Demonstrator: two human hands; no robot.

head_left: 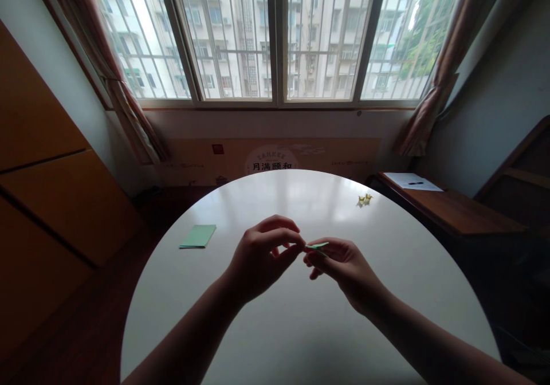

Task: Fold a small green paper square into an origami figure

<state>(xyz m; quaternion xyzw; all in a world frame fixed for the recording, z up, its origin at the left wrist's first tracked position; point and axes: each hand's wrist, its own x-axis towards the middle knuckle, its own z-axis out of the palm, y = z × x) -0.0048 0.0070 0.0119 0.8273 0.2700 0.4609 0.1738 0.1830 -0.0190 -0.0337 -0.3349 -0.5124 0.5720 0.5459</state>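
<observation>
A small folded piece of green paper [318,246] is held above the middle of the white round table [275,327]. My right hand [337,259] pinches it between thumb and fingers. The thumb and index finger of my left hand [266,250] are closed in a pinch at its left tip. Part of the paper is hidden by my right fingers. To the left on the table lies a stack of square green paper [198,236].
Small yellowish folded pieces [365,200] sit near the table's far right edge. Beyond it, a wooden side table [476,207] bears a white paper sheet [406,181] and a dark pen [415,183]. A printed box [193,158] stands under the barred window.
</observation>
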